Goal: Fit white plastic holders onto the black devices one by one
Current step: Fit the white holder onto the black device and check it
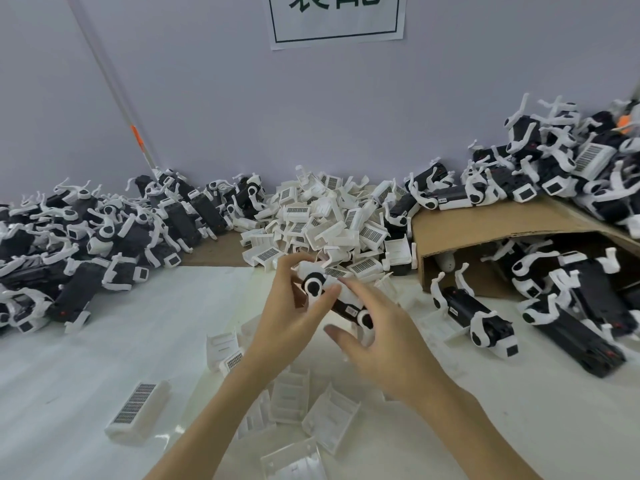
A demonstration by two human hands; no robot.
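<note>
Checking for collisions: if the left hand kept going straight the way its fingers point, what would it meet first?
Beyond the black device that it grips, the left hand points up toward the heap of white holders against the wall. Probably that comes first, though depth is unclear.

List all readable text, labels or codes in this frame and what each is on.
Paper sign on the wall: large dark characters cut off by the top edge, not readable whole.
White holders in the middle pile: barcode-like stickers, too small to read.
Loose holder on the table: same striped sticker, no legible digits.
Black device held in both hands: small white label, blurred.
No brand or number can be read.
</note>
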